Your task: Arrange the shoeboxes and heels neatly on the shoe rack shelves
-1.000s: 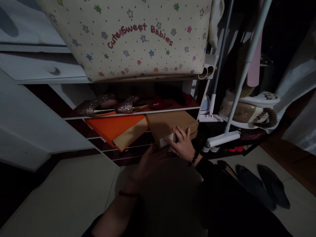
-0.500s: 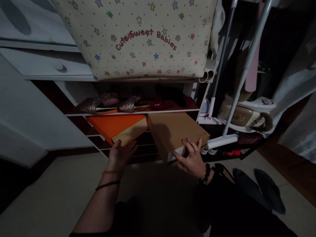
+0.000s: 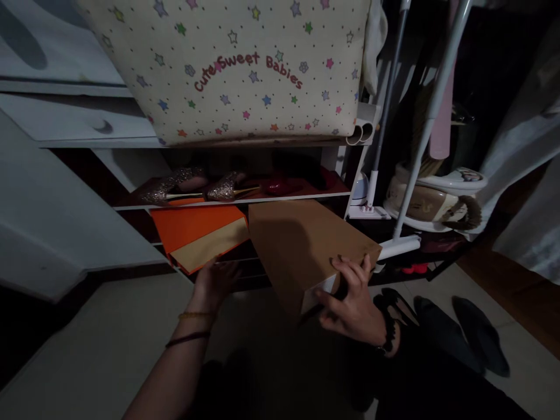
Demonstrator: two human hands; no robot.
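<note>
- Grip of the right hand (image 3: pixel 352 303), head view: partly closed around the near end of a brown cardboard shoebox (image 3: pixel 293 233), fingers bent at its top edge, thumb against the white label (image 3: pixel 322 289).
- That shoebox juts out past the front edge of the upper shelf (image 3: pixel 245 200), right of the edge's middle; its far end is below that shelf, and its labelled end angles toward the person.
- Left hand (image 3: pixel 215 286): fingers loosely spread and holding nothing, just beside the lower edge of the orange shoebox (image 3: pixel 190 224); whether they touch it, I cannot tell.
- Orange shoebox: tilted, sticking out below the left half of the shelf's front edge, its pale yellow end panel (image 3: pixel 214 242) facing out, just beside the brown one.
- On the upper shelf, glittery high heels (image 3: pixel 175 184) rest toward the front left corner, and a glossy red shoe (image 3: pixel 277 185) right of the middle.
- Above hangs cream star-print fabric (image 3: pixel 254 105) lettered "Cute Sweet Babies".
- Past the shelf's right end, a white roller head (image 3: pixel 400 247) on a pole is near the brown shoebox's near right corner.
- On the tiled floor, dark slippers (image 3: pixel 481 335) lie to the right of the right hand.
</note>
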